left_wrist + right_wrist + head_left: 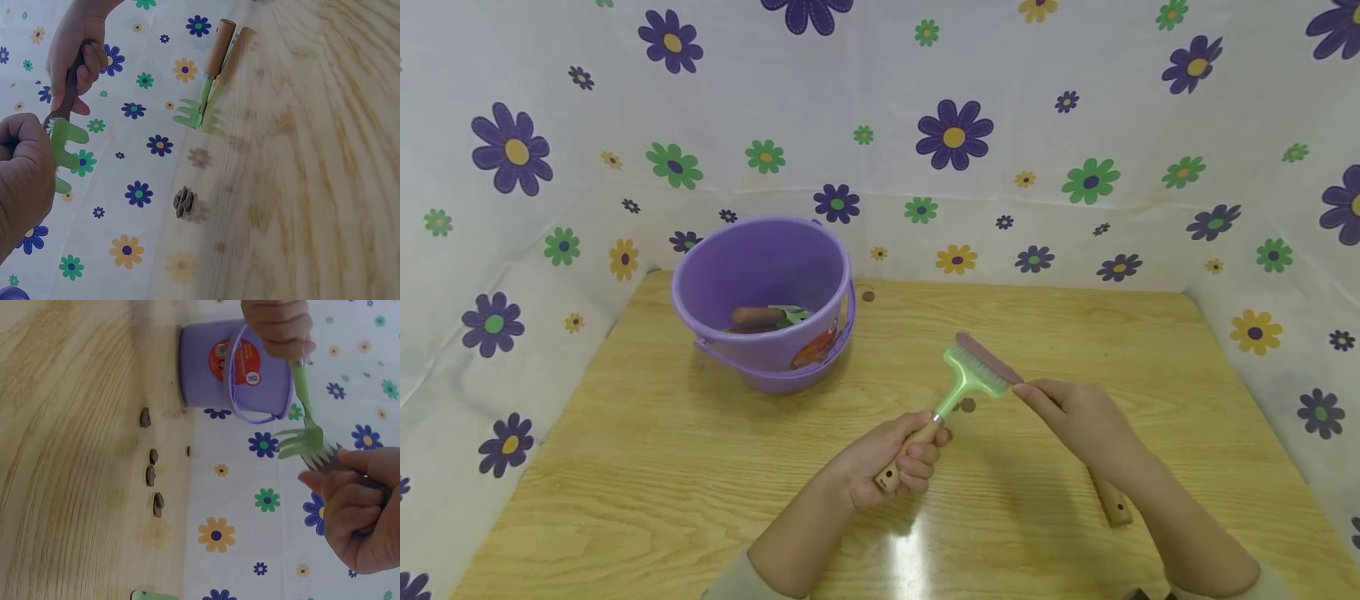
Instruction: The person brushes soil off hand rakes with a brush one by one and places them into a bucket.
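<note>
My left hand point(887, 458) grips the wooden handle of a small green garden rake point(964, 380), its head tilted up over the table. In my right hand point(1086, 423) is a brown brush point(988, 357) with pale bristles, held by its handle. The bristles touch the toothed edge of the rake head, as the right wrist view also shows with the rake's tines point(300, 444) beside the brush point(331, 464). Below my right forearm lies another hand tool, whose wooden handle point(1109, 498) shows; the left wrist view has its green pronged head point(190, 114).
A purple bucket point(760, 354) stands at the back left, holding a tool with a brown handle point(758, 316) and a green part. Several small brown clumps point(967, 405) lie on the wooden table point(662, 467). Flowered cloth point(880, 100) encloses the back and sides.
</note>
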The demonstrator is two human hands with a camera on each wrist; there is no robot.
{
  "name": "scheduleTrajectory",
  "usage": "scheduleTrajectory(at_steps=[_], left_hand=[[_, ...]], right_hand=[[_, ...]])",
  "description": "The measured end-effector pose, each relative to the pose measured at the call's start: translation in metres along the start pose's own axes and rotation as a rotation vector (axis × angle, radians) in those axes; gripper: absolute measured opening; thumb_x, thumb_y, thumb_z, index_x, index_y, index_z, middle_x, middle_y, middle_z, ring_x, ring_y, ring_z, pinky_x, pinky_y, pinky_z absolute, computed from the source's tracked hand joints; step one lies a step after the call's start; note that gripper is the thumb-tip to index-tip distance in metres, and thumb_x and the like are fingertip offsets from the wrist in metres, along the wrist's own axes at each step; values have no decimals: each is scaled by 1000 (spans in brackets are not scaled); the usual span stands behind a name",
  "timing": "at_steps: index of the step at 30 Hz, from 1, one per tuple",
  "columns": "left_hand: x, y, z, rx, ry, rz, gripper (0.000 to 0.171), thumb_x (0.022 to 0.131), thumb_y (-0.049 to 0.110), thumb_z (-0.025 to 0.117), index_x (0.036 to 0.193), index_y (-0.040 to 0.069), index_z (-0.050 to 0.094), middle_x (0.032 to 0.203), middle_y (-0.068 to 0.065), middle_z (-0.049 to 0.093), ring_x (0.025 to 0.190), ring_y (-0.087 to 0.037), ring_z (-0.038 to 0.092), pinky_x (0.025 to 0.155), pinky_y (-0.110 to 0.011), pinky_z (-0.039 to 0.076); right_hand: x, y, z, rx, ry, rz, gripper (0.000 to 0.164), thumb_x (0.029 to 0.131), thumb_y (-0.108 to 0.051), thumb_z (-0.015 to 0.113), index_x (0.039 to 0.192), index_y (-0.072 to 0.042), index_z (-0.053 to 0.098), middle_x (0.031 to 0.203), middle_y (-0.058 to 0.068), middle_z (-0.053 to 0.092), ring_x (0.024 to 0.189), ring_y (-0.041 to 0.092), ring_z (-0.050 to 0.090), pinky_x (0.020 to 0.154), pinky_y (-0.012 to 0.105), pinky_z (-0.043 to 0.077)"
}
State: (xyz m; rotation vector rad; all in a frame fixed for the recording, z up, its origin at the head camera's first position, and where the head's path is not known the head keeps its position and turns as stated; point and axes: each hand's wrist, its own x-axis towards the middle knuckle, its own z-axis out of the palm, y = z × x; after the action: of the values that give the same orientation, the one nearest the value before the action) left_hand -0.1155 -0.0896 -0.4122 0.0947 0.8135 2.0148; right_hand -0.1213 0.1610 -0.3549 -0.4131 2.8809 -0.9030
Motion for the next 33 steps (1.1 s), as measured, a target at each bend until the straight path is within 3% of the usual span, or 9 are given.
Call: scheduleTrajectory(at_steps=[3,5,7,12,24,33], left_hand=[[0,1,0,18,-3,-1,31,103,29,31,87,11,50,55,13,43,43,6,40,41,-7,33],[-1,1,0,27,-3,-1,31,103,29,31,86,11,50,55,13,43,42,6,40,41,-7,33],[-1,1,0,38,1,-2,31,103,29,31,86,11,50,55,13,43,42,6,40,41,-7,33],[-3,2,1,72,2,-7,30,103,28,31,87,11,50,55,14,42,42,6,39,41,-7,32],[-7,-1,-8,138,24,-30,29,102,30,34,88,11,49,55,14,42,42,6,38,39,-7,31],[-13,2,-11,75,-11,-30,29,102,30,33,87,11,49,55,14,42,42,7,39,40,-7,30]], right_hand=[[3,6,-5,187,-109,121,52,98,-47,43,108,-3,68,65,3,49,57,11,42,51,28,40],[4,8,-6,260,-148,145,53,98,-48,43,108,-1,67,62,2,49,52,9,41,47,26,39],[6,10,-6,331,-183,178,54,97,-48,44,105,0,66,54,-3,31,46,9,23,41,22,26],[10,15,-6,460,-263,205,53,99,-44,43,104,5,63,54,-3,34,43,6,20,38,17,19],[11,27,6,529,-341,224,51,100,-39,44,102,9,61,52,-4,34,41,6,19,38,18,18],[8,36,24,511,-306,233,50,100,-35,44,103,12,61,52,-3,38,40,4,22,38,16,19]])
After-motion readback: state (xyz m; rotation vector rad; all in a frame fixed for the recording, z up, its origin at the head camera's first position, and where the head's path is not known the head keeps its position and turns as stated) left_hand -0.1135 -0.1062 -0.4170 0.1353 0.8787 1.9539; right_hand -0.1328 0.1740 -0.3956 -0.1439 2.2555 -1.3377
